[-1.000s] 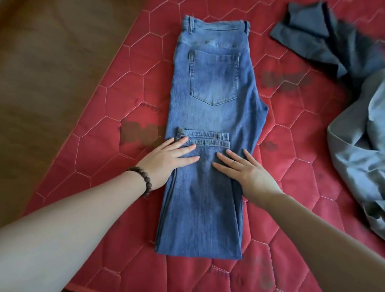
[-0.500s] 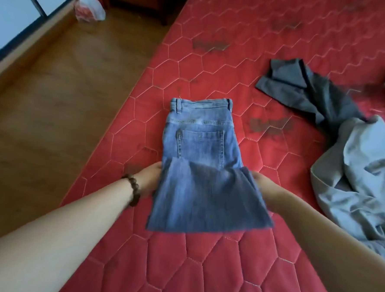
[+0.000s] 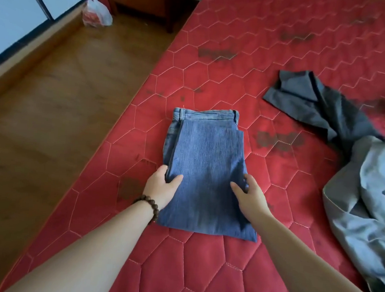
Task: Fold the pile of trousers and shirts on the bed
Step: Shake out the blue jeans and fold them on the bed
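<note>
jeans [image 3: 204, 169] folded, long axis running away from person | left hand [image 3: 160, 189] pinches near-left edge | right hand [image 3: 249, 196] pinches near-right edge | both equally near

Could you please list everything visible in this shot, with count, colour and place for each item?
jeans: one, blue, folded flat near the mattress's left edge
mattress: one, red quilted with dark stains, filling the right side
jacket: one, dark grey, crumpled at upper right
garment: one, light grey, bunched at the right edge
floor: one, brown wood, left side
plastic bag: one, clear with red, on the floor at top left
cabinet: one, dark wood, top centre
bracelet: one, brown beads, on the left wrist
left hand: gripping the jeans' left edge
right hand: gripping the jeans' right edge
</note>
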Available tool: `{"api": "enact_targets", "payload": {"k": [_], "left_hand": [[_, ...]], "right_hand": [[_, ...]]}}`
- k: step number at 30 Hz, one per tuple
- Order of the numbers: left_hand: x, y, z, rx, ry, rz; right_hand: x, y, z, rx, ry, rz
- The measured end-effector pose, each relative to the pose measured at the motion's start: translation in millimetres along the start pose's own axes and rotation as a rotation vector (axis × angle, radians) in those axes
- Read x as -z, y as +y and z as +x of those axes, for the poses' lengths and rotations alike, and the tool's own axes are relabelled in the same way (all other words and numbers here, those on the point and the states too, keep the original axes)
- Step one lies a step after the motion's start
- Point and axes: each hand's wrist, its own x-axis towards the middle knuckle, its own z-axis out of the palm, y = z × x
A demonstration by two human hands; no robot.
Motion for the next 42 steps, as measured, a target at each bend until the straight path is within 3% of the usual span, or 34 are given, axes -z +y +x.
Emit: {"api": "enact_targets", "payload": {"k": [3,9,13,15,18,21,25,29,31,34,37,40,42], "left_hand": [[-5.8,16.3,17.2,-0.043,0.072,-0.141],[0.1,25.4,21.3,-0.134,0.411,-0.166],[4.1,14.4,37.2,0.041,0.254,0.002],[2.9,4.4,36.6,-0.001,0.199,0.031],[-0.9,3.5,28.8,-0.122,0.303,-0.018],[-10.0,12.1,27.2,-0.117,0.477,-0.104],[-13.7,17.3,38.0,0.055,0.342,-0.074],[5.5,37.2,63.8,-0.034,0.206,-0.242],[12.0,52.0,90.4,-0.01,0.092,-0.323],[15.3,77.1,124.3,0.16,-0.034,-0.448],[10.0,82.2,131.8,0.082,0.039,-0.451],[7.7,74.7,127.5,-0.024,0.079,-0.671],[7.4,71.5,131.9,-0.055,0.172,-0.534]], "right_hand": [[-3.9,-10.6,12.3,0.019,-0.025,0.036],[-6.0,-29.8,24.5,0.228,0.164,0.09],[-9.1,-25.3,45.5,0.153,0.157,-0.008],[-10.5,-19.4,49.8,0.139,0.128,-0.045],[-12.3,-22.8,50.1,0.205,0.198,-0.015],[-13.8,-31.2,54.2,0.247,0.265,0.014],[-12.4,-32.1,69.4,0.106,0.153,-0.084],[-3.0,-53.2,91.2,0.133,0.128,-0.074],[0.1,-66.0,105.1,0.131,0.098,-0.021],[-1.1,-81.5,121.4,0.044,0.043,0.145],[-4.1,-89.8,131.0,-0.018,0.036,0.254],[-0.1,-91.9,135.9,0.07,0.125,0.223],[-0.8,-91.7,136.6,0.145,0.149,0.127]]}}
